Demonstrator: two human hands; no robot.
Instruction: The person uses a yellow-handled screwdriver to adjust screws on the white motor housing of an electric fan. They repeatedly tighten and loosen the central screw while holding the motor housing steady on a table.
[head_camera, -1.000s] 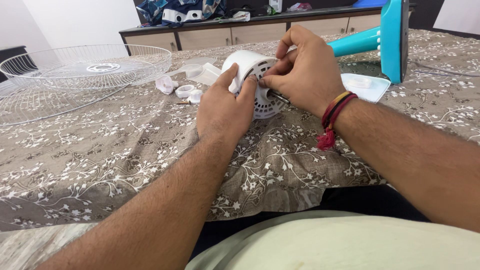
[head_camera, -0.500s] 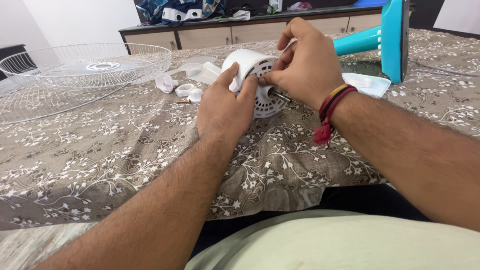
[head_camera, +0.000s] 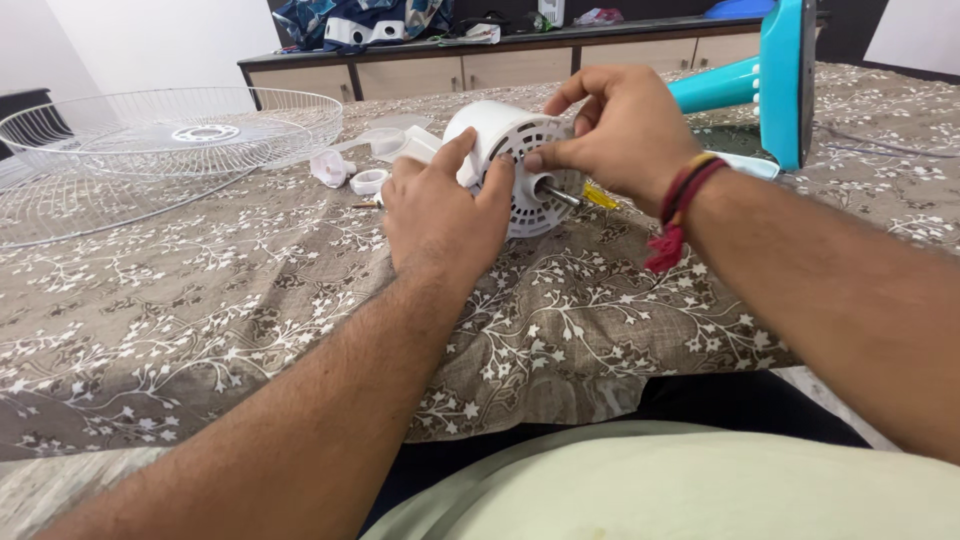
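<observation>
A white fan motor housing (head_camera: 500, 135) with a vented front and a metal shaft (head_camera: 560, 195) lies on the patterned tablecloth. My left hand (head_camera: 440, 215) grips its left side, thumb on the vented face. My right hand (head_camera: 620, 130) is at the housing's upper right, fingertips pinched against the front face near the shaft. Whether something small sits between those fingertips I cannot tell. A red thread band circles my right wrist. A yellow tool tip (head_camera: 602, 197) pokes out under my right hand.
A wire fan guard (head_camera: 170, 130) lies at the left with a second guard (head_camera: 60, 210) under it. Small white plastic parts (head_camera: 345, 170) sit behind my left hand. A teal fan stand (head_camera: 770, 80) lies at the right. A dark cabinet (head_camera: 480, 60) runs along the back.
My right hand has shifted from covering the top of the housing down to its front face. The motor shaft now shows. My left hand stays on the housing.
</observation>
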